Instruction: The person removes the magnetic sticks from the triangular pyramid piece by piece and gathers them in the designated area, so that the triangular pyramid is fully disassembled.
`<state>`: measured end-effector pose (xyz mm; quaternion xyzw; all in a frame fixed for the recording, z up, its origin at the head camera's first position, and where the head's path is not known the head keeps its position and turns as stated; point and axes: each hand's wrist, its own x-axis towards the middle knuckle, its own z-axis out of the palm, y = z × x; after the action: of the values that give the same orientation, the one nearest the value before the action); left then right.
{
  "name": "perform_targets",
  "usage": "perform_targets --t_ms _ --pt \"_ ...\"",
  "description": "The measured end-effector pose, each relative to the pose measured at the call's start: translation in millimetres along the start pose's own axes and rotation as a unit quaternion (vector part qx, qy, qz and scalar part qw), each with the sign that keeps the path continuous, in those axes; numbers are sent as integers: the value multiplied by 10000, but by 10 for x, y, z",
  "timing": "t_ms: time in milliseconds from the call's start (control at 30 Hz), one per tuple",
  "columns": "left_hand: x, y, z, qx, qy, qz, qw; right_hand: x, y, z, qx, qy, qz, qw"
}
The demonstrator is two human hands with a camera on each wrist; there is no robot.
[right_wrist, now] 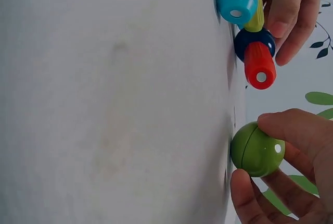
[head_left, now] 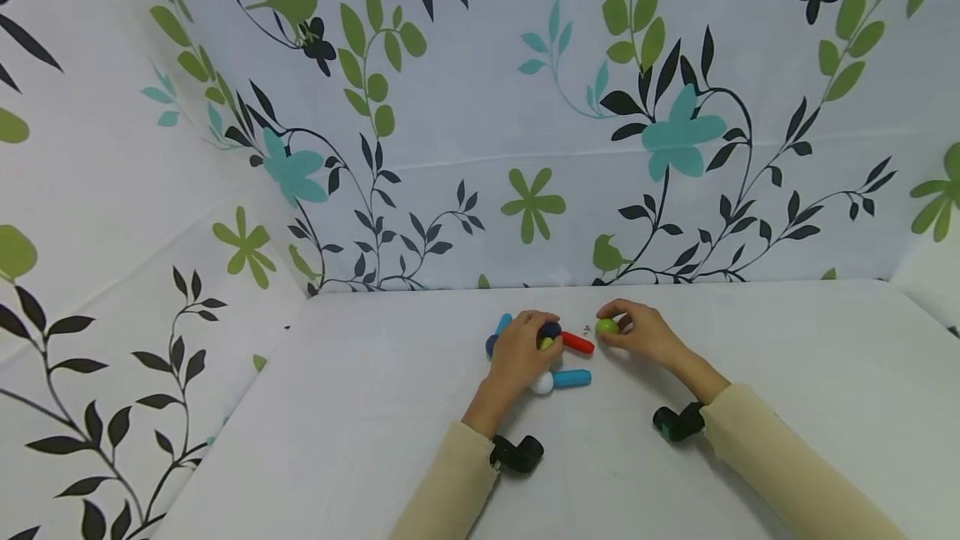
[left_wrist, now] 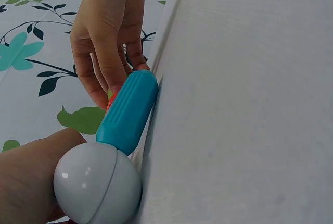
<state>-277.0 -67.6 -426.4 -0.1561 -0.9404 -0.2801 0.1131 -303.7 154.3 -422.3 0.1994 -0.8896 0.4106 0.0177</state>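
Note:
My right hand (head_left: 641, 332) pinches a green ball (right_wrist: 257, 150) between thumb and fingertips, close to the white tabletop. To its left, my left hand (head_left: 519, 354) curls over a group of toy sticks and balls, its thumb and fingers about a navy ball (head_left: 551, 329). From that ball a red stick (head_left: 577, 343) points toward the right hand. A yellow stick (right_wrist: 254, 20) meets the same ball, partly covered by fingers. Nearer the body, a light blue stick (head_left: 572, 378) joins a white ball (left_wrist: 96, 182). Left-hand fingers hide part of the group.
Beyond the left hand another blue stick (head_left: 503, 322) and a second navy ball (head_left: 491, 345) show. The white table (head_left: 375, 407) ends at a patterned cloth backdrop (head_left: 480, 148). Each wrist carries a small black camera, such as the left one (head_left: 517, 454).

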Motion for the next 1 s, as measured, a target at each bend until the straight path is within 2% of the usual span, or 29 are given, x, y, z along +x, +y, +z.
perform_targets --t_ms 133,433,733,1000 --pt "7 -4 -1 61 -134 -133 9998 7 -8 -5 -91 31 -76 9999" --pt "19 -21 2 27 -132 -89 9999 4 -31 4 -124 43 -79 9999" --pt "11 -26 19 25 -156 -102 9998 -27 -62 48 -345 335 -159 9987" --pt "11 -39 33 82 -105 -32 9999 -61 -181 69 -490 455 -479 9966"
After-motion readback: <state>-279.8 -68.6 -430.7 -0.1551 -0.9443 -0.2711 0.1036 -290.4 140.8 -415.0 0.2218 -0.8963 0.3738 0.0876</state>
